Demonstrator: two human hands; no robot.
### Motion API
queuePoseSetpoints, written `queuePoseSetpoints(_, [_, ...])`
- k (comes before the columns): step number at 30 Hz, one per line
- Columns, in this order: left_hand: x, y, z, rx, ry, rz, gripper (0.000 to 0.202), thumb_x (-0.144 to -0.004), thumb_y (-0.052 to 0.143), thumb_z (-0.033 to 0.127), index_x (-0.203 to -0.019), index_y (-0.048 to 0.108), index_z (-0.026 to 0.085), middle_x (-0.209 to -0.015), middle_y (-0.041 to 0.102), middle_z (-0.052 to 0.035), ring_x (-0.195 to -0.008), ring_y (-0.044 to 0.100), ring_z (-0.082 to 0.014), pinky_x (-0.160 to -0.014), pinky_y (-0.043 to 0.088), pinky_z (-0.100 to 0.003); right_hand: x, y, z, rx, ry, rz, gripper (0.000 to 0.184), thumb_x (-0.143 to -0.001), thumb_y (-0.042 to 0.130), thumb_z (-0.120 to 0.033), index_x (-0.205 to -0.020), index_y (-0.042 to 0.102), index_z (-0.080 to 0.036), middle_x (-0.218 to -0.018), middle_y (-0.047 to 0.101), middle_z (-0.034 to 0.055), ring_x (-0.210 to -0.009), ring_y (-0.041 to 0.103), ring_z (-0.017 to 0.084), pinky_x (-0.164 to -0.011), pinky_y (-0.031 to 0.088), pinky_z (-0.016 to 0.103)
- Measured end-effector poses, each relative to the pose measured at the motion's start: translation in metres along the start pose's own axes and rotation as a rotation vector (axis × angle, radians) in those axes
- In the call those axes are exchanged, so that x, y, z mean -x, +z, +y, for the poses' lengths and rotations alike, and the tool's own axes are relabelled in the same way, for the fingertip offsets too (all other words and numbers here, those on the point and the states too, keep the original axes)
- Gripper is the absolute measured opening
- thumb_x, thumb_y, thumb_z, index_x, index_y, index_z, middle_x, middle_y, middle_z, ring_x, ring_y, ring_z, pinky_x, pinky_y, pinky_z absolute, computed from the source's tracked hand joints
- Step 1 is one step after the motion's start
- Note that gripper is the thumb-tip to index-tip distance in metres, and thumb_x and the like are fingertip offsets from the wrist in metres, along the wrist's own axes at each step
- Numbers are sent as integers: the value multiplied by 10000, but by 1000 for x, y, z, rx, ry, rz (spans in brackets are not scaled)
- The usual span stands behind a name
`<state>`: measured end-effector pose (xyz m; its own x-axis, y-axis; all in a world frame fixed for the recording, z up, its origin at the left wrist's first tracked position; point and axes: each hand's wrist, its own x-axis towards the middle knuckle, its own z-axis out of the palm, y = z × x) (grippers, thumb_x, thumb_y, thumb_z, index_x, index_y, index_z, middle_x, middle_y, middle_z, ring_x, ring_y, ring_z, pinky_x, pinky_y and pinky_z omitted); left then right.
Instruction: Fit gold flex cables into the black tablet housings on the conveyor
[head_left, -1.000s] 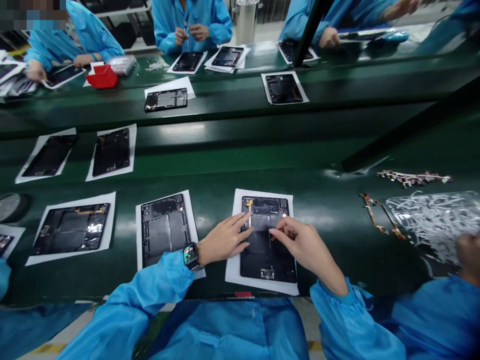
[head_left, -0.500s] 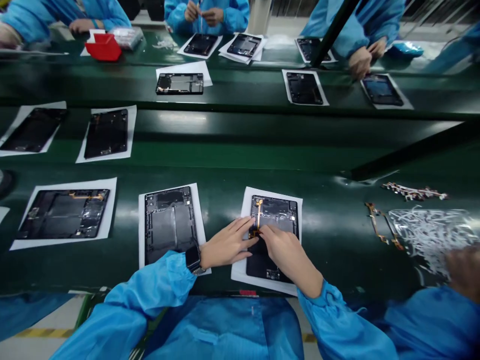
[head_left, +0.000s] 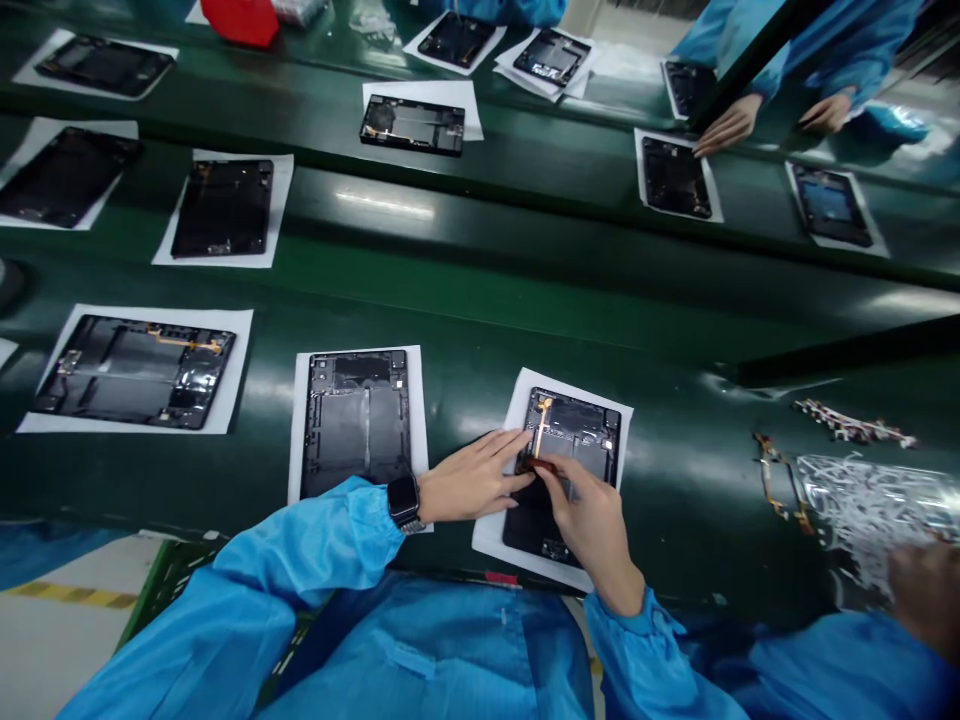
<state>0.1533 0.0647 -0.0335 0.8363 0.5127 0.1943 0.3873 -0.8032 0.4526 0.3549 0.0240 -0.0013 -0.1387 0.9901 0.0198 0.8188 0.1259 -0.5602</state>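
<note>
An opened black tablet (head_left: 592, 460) lies on a white sheet (head_left: 496, 532) in front of me, its inner side up. An orange flex cable (head_left: 542, 425) runs down the upper left of its housing. My left hand (head_left: 472, 478) rests across the tablet's left edge with its fingers stretched out beside the cable. Thumb and forefinger of my right hand (head_left: 594, 515) are pinched on the cable's lower, reddish-brown end, over the middle of the tablet. The fingertips partly hide that end.
Another opened tablet (head_left: 337, 430) lies to the left, with one more (head_left: 142, 370) beyond it. At right are loose flex cables (head_left: 780, 480), a pile of white strips (head_left: 862, 510) and a neighbour's blurred hand (head_left: 926, 595). A dark post (head_left: 847, 352) slants above the bench. Co-workers sit opposite.
The view has tilted down and turned slightly. My right fingers have lifted a little, and the reddish-brown cable end now shows between them. My left hand stays on the tablet's edge.
</note>
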Motion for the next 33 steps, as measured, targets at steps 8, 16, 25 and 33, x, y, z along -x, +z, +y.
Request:
queuePoseSetpoints(8, [-1,0,-1,26,-7,-12,429,-891,639,335,-1273,549,162,-1572,192,-192,-1460,200,-336,-1180,275,-497,8,10,5,-72,-125,64,182,-961,475,-185,-1073,617,-208,-1010,714,56,-935,685,189,-846,540,307])
queuePoseSetpoints(16, [1,3,-3,65,-4,-32,400,-897,625,329,-1246,572,141,-1574,194,-187,-1465,192,-323,-1202,239,-482,-13,5,-14,397,-235,-216,301,-874,392,-5,-1022,621,-133,-974,700,102,-717,668,209,-592,474,296])
queuePoseSetpoints(25, [0,-1,-1,35,2,-12,452,-906,619,342,-1314,532,169,-1580,182,-175,-1466,186,-323,-1190,254,-482,-14,-17,-12,478,-124,-318,250,-924,429,-67,-1060,616,-163,-951,701,63,-741,673,193,-584,416,274])
queuePoseSetpoints(33, [1,6,-4,63,-6,-10,489,-874,665,340,-1316,536,174,-1582,182,-167,-1465,194,-320,-1194,255,-483,-19,-3,-22,548,-141,-380,306,-882,421,-27,-1092,610,-144,-1016,691,95,-766,671,197,-588,418,273])
